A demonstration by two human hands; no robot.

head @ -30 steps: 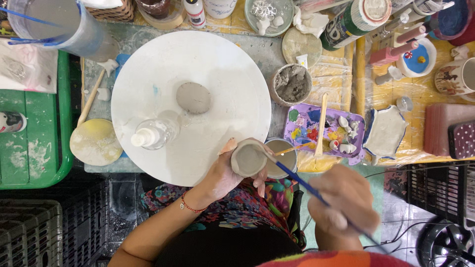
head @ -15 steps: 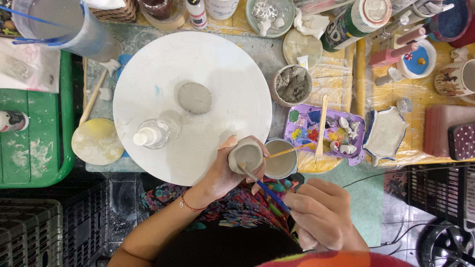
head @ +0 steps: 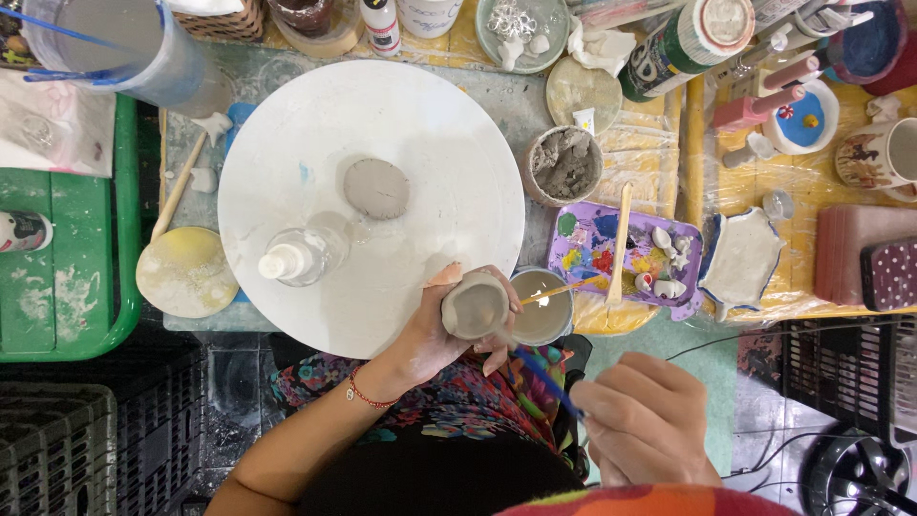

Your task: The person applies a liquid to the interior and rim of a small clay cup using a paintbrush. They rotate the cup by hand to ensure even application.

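The left hand (head: 435, 330) is wrapped around a small grey clay cup (head: 475, 307), holding it tight at the near edge of the big white wheel (head: 371, 201). The right hand (head: 645, 420) is closed on a blue brush (head: 544, 380) — it sits nearer the person than the wheel, off to the right. The brush tip reaches up to the cup. On the wheel lie a flat clay disc (head: 376, 188) and a clear spray bottle (head: 304, 254). Just right of the wheel's near edge stands a water cup (head: 543, 308), and past that a purple paint tray (head: 626, 253).
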